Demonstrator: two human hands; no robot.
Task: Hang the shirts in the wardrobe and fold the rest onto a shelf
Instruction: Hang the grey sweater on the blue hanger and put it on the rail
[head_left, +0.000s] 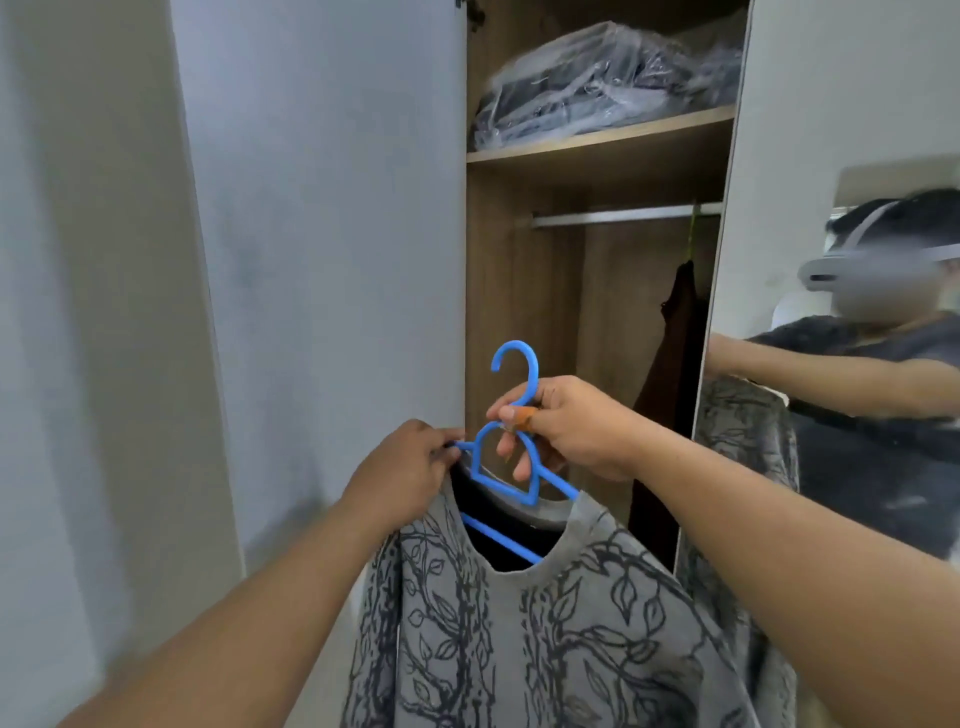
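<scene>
A grey shirt printed with dark leaf and vine outlines (545, 639) is held up on a blue plastic hanger (511, 447) in front of the open wardrobe, below the level of the metal hanging rail (623, 215). The hanger's neck, just under its hook, is pinched by the right hand (566, 428), with the lower fingers curled around the hanger's central loop. The hanger's left shoulder end, together with the shirt's collar edge, is gripped by the left hand (410, 467). The hanger's lower bar is seen through the neck opening of the shirt.

Inside the wardrobe, a wooden shelf (597, 143) is set above the rail, and a bundle of dark clothing wrapped in clear plastic (597, 88) is laid on it. A dark brown garment (670, 364) is hung from the right end of the rail on a green hanger hook (693, 228). A pale grey wardrobe door (322, 234) is stood open on the left, just beside the left hand. On the right, a mirrored door (841, 312) borders the opening, and the person, wearing a head-mounted device, is reflected in it along with part of the shirt.
</scene>
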